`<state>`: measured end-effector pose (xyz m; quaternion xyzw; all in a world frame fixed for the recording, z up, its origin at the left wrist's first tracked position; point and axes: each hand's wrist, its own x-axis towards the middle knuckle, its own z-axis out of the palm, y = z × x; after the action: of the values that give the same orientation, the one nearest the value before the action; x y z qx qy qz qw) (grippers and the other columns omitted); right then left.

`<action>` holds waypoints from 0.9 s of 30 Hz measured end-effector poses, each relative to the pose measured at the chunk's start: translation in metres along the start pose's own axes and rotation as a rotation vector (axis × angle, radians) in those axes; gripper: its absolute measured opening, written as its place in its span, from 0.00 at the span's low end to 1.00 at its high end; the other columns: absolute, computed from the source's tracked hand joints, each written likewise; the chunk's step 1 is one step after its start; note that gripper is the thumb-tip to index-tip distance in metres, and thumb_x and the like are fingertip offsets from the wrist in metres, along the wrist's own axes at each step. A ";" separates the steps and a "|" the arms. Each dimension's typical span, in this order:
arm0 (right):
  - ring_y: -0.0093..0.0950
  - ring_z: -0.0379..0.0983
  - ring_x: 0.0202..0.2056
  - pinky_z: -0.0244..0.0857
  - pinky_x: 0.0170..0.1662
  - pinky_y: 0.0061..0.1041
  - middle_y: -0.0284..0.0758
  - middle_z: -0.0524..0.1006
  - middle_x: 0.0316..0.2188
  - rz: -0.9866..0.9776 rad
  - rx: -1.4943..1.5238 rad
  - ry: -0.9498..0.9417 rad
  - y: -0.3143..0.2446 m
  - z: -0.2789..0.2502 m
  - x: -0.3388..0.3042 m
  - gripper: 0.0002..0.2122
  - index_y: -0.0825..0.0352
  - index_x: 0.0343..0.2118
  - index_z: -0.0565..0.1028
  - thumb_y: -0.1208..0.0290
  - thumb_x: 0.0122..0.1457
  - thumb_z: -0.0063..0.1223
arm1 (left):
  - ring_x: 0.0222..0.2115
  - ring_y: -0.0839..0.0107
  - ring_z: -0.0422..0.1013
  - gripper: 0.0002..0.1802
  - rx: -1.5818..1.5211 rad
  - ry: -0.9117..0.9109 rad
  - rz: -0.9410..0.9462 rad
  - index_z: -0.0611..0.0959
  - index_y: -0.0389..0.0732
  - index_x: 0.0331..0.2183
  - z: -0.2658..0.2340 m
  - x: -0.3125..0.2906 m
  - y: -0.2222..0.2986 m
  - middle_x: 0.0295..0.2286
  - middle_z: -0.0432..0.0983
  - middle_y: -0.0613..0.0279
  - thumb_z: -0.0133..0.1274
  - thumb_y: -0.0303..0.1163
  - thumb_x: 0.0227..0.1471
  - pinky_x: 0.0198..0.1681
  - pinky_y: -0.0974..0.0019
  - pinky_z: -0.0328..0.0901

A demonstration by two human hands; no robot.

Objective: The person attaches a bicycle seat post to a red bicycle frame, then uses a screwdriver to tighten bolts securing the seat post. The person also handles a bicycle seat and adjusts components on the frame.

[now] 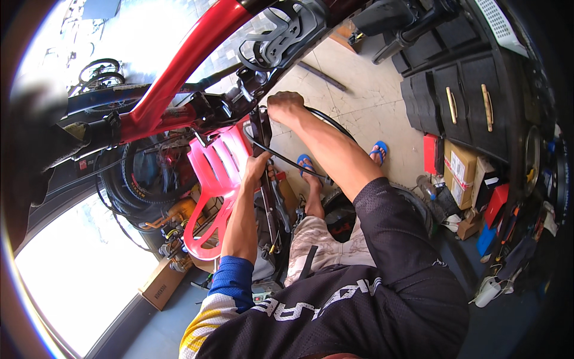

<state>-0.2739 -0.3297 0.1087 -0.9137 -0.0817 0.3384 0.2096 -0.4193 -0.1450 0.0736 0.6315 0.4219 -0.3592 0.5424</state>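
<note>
A red bicycle frame (pixel 190 57) runs across the upper part of the view, with a black bottle cage (pixel 281 36) on it. My right hand (pixel 283 106) is closed on a black part at the frame's lower junction, beside a black cable (pixel 281 157). Lower down, my left hand (pixel 258 167) grips a dark upright bar (pixel 267 200) hanging below the frame. Both forearms rise from my black and blue sleeves at the bottom.
A pink plastic chair (pixel 214 179) stands left of my hands. Tyres (pixel 128 185) and tools are piled behind it. Black drawer units (pixel 472 102), cardboard boxes (pixel 460 173) and clutter line the right. My feet in blue sandals (pixel 378 149) rest on the tiled floor.
</note>
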 end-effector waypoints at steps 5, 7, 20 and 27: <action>0.30 0.75 0.55 0.72 0.51 0.32 0.31 0.79 0.54 0.014 -0.017 0.013 -0.001 0.003 -0.001 0.14 0.55 0.49 0.81 0.63 0.64 0.49 | 0.13 0.70 0.66 0.15 0.004 0.012 0.013 0.72 0.38 0.29 0.002 0.000 -0.001 0.17 0.67 0.64 0.58 0.38 0.54 0.18 0.61 0.67; 0.30 0.75 0.56 0.72 0.51 0.32 0.31 0.79 0.54 0.019 -0.034 0.021 -0.001 0.004 -0.002 0.14 0.55 0.50 0.81 0.63 0.65 0.48 | 0.13 0.70 0.66 0.15 -0.001 0.011 0.010 0.72 0.38 0.28 0.002 -0.001 0.000 0.17 0.67 0.64 0.58 0.38 0.54 0.18 0.61 0.67; 0.31 0.76 0.55 0.73 0.50 0.33 0.31 0.79 0.53 0.018 -0.043 -0.017 -0.001 0.012 -0.012 0.14 0.56 0.49 0.81 0.66 0.64 0.48 | 0.14 0.70 0.67 0.16 0.004 0.012 0.011 0.72 0.37 0.29 0.003 -0.003 0.000 0.17 0.68 0.64 0.59 0.39 0.53 0.18 0.62 0.68; 0.31 0.78 0.52 0.74 0.48 0.33 0.32 0.80 0.51 0.024 -0.019 -0.005 -0.007 0.012 -0.013 0.14 0.55 0.48 0.82 0.64 0.62 0.50 | 0.14 0.71 0.65 0.14 0.017 0.009 0.024 0.72 0.38 0.29 0.004 -0.005 0.000 0.16 0.66 0.65 0.55 0.39 0.56 0.19 0.62 0.66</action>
<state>-0.2915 -0.3236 0.1116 -0.9157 -0.0746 0.3424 0.1964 -0.4213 -0.1498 0.0777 0.6427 0.4135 -0.3533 0.5396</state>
